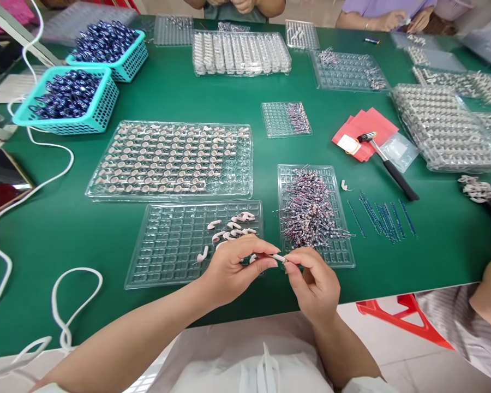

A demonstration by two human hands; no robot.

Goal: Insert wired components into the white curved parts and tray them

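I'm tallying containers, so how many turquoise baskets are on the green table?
2. The front turquoise basket stands toward the left of the green table; the back turquoise basket is just beyond it, partly hidden by it.

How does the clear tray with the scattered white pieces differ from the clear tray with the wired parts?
The piece tray carries scattered white pieces toward its right side, while the wire tray carries a dense heap of wired parts. The piece tray is plainly wider from side to side; the wire tray is narrower. Both are clear, gridded and rest on the green table.
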